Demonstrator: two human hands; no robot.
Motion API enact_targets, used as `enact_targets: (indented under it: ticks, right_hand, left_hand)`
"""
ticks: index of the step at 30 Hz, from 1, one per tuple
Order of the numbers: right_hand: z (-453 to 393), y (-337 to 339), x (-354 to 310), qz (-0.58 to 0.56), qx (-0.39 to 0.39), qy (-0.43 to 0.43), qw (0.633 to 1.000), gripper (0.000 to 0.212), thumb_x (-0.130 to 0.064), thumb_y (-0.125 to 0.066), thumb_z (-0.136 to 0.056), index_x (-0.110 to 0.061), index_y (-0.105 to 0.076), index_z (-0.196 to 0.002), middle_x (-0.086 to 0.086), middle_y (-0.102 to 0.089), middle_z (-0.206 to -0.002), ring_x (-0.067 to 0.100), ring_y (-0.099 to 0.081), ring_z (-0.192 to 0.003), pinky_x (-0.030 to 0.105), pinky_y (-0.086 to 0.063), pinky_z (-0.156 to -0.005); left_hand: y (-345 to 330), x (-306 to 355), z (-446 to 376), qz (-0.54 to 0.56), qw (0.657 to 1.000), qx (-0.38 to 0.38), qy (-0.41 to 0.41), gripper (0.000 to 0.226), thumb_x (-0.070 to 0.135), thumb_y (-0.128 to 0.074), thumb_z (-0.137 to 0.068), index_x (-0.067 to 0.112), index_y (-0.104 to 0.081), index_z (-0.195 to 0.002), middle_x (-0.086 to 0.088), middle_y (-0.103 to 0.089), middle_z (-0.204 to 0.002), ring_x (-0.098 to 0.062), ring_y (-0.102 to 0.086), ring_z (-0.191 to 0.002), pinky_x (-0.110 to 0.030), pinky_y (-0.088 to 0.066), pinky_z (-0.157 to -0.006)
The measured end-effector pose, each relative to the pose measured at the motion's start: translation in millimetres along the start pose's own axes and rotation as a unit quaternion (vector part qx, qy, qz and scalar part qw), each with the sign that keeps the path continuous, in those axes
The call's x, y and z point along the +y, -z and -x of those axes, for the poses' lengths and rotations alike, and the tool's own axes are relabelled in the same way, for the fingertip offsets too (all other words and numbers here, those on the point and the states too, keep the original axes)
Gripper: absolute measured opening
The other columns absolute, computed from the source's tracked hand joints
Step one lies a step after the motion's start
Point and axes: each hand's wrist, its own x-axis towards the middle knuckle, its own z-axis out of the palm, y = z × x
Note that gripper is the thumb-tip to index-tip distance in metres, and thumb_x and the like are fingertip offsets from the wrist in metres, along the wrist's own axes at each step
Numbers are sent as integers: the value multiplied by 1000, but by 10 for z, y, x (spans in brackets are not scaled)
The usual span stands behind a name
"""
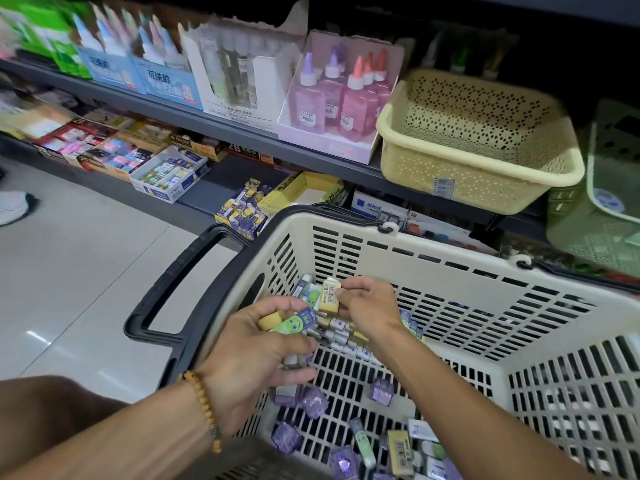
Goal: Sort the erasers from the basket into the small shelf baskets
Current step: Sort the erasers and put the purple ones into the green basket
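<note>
At the left edge of the shelving, the lower shelf (221, 188) carries open cartons of boxed stationery, among them a white carton of erasers (169, 174) and, further right at the shelf's front edge, a blue-and-yellow carton of erasers (243, 213). On the upper shelf (194, 119), blue display boxes of bottles (145, 69) give way to a tray of pink and purple glue bottles (337, 98), then to a cream perforated shelf basket (478, 164) overhanging the front edge, with a green shelf basket (599, 216) just beside it at the right end. Below, the cream shopping basket (433, 271) has its black handle (180, 285) folded down over its left rim. Inside, near the far left corner, the left hand (252, 351), its wrist ringed by a wooden bead bracelet (204, 403), curls its fingers round a green eraser with a cartoon face (296, 322) and a yellow eraser (268, 322) held together. Just to its right, the right hand (370, 306) pinches a pale yellow barcoded eraser (329, 296) between thumb and fingertips, lifted above a heap of mixed erasers (341, 336) on the basket floor. Toward the near edge lie purple wrapped erasers (313, 401), well apart from one another, and at the near right a further cluster including a yellow barcoded eraser (400, 448).
</note>
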Motion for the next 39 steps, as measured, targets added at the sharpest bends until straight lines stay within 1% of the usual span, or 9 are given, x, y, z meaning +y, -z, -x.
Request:
enact_targets:
  ticks: [9, 16, 19, 22, 25, 27, 30, 33, 39]
  right_hand:
    - [81, -24, -40, -1, 8, 29, 1000, 13, -12, -67, -90, -22, -62, -97, 5, -70, -93, 21, -71, -86, 42, -59, -82]
    - [151, -67, -141, 53, 20, 67, 996, 12, -8, -63, -92, -19, -64, -86, 3, -68, -85, 20, -70, -81, 36, -60, -77]
    - [359, 181, -139, 42, -88, 44, 994, 13, -18, -56, -97, -15, -68, -92, 5, -70, -85, 12, -67, -68, 24, -55, -61]
    - [568, 318, -95, 15, -238, -22, 971, 33, -36, -52, -99, -9, -71, -97, 11, -74, -88, 17, -69, -72, 25, -53, -59]
    - [674, 342, -55, -47, -317, -58, 945, 22, -28, -60, -96, -12, -74, -92, 10, -73, -86, 17, -67, -72, 24, -54, -61]
    - [682, 339, -27, -84, -312, -71, 944, 10, -21, -67, -90, -14, -75, -91, 8, -72, -84, 15, -66, -69, 24, -54, -61]
    - [640, 340, 33, -149, -309, -96, 934, 26, -24, -73, -83, -8, -70, -103, 8, -71, -84, 15, -66, -70, 26, -54, -61]
    - [535, 387, 28, -172, -274, -89, 942, 20, -19, -72, -85, -5, -72, -99, 7, -69, -80, 14, -63, -64, 23, -53, -56]
    - [177, 442, -106, 0, -104, -42, 994, 11, -12, -63, -94, -2, -67, -90, 7, -63, -68, 11, -56, -49, 21, -48, -48]
  left_hand:
    - [-33, -14, -1, -7, 1000, 0, -16, 42, -18, -73, -67, 14, -72, -95, -8, -60, -109, -26, -69, -78, -42, -60, -64]
    - [35, -40, -43, 11, 1000, -2, 0, 40, -19, -72, -66, 16, -74, -85, -8, -72, -80, -29, -69, -73, -39, -60, -59]
    - [12, -18, -59, 64, 998, -28, 2, 44, -13, -74, -58, 12, -70, -95, -15, -72, -88, -29, -68, -73, -38, -60, -59]
    - [-54, -20, -70, 102, 994, -28, -19, 43, -11, -71, -58, 14, -69, -92, -13, -72, -86, -25, -69, -68, -33, -59, -57]
    - [-105, -37, -96, 102, 994, -34, -27, 40, -15, -66, -67, 15, -68, -92, -13, -73, -91, -23, -70, -67, -27, -58, -53]
    - [-133, -44, -111, 88, 995, -42, -27, 41, -11, -69, -61, 15, -68, -92, -15, -71, -97, -23, -70, -68, -27, -57, -53]
    - [-158, -78, -114, 49, 997, -51, -16, 43, -4, -74, -56, 15, -68, -94, -18, -70, -105, -25, -70, -76, -28, -58, -54]
    - [-122, -138, -135, -11, 1000, -25, 7, 41, -1, -76, -62, 13, -67, -99, -19, -70, -106, -32, -64, -85, -34, -59, -59]
    - [-91, -183, -174, -71, 997, 14, 12, 36, -8, -75, -70, 17, -69, -94, -16, -71, -99, -33, -67, -83, -32, -57, -57]
